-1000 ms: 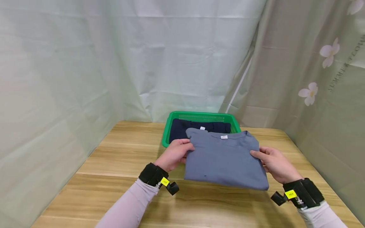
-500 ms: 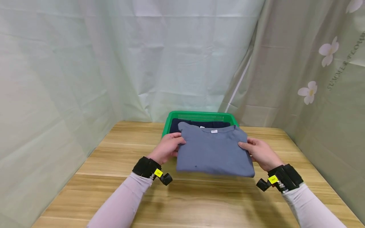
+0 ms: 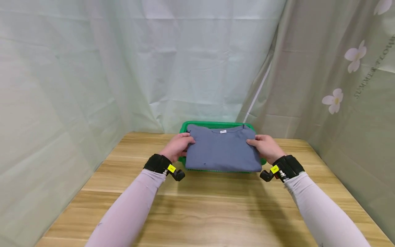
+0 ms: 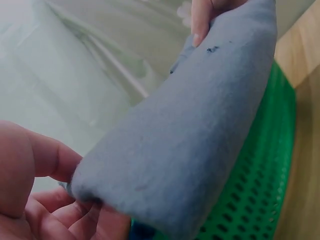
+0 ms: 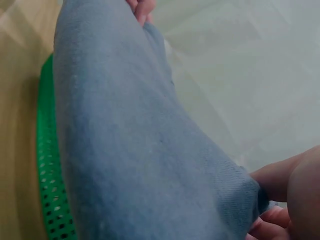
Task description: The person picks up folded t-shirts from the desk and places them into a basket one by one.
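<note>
A folded grey-blue shirt (image 3: 222,149) with a white neck label lies level over the green basket (image 3: 213,122) in the head view, hiding most of it. My left hand (image 3: 177,146) pinches the shirt's left side, thumb on top and fingers beneath. On the opposite side my right hand (image 3: 267,148) grips it the same way. In the left wrist view the shirt's folded edge (image 4: 170,150) hangs over the perforated basket wall (image 4: 255,180). The right wrist view shows the shirt (image 5: 135,130) pinched at its corner, with the basket wall (image 5: 52,190) below.
The basket stands at the back of a wooden table (image 3: 210,212). Pale curtains (image 3: 197,68) hang close behind it and along both sides. A bit of dark navy cloth (image 4: 142,231) shows beneath the shirt in the left wrist view.
Both hands have carried the shirt forward and a little left, from in front of the basket to over it. The navy clothing inside is now covered in the head view.
</note>
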### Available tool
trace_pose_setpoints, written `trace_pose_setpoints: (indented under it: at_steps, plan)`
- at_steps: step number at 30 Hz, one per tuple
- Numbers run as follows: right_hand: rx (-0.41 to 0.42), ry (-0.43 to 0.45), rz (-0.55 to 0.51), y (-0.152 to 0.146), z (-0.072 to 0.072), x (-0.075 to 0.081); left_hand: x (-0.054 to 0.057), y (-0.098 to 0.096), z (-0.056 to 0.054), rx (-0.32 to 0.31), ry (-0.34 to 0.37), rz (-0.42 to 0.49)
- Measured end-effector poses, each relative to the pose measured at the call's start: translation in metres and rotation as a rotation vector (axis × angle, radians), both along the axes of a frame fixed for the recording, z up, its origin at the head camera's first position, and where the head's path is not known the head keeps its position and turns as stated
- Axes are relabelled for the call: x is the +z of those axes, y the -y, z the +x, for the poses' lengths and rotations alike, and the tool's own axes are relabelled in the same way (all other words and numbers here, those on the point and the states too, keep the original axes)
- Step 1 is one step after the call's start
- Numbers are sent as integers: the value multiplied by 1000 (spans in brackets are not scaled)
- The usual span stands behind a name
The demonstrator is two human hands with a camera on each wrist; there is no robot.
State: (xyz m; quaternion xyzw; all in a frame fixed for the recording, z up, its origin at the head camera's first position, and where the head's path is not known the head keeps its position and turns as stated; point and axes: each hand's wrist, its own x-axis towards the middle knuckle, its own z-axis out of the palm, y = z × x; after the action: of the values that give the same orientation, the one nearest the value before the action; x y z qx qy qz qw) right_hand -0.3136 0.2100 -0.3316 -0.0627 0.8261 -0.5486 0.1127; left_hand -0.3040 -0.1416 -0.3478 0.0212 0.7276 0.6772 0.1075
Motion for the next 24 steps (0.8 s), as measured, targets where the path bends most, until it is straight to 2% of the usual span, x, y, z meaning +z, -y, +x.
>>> trace_pose_setpoints:
  at_steps: [5, 10, 14, 24]
  plan:
    - [-30, 2, 15, 9, -16, 6, 5, 3, -13, 4, 26, -31]
    - [-46, 44, 11, 15, -29, 9, 6, 0, -25, 35, 46, 2]
    - [-58, 90, -49, 16, -35, 10, 6, -4, -33, 70, 59, 25]
    - [-133, 117, -133, 17, -40, 7, 8, -11, -37, 116, 67, 34]
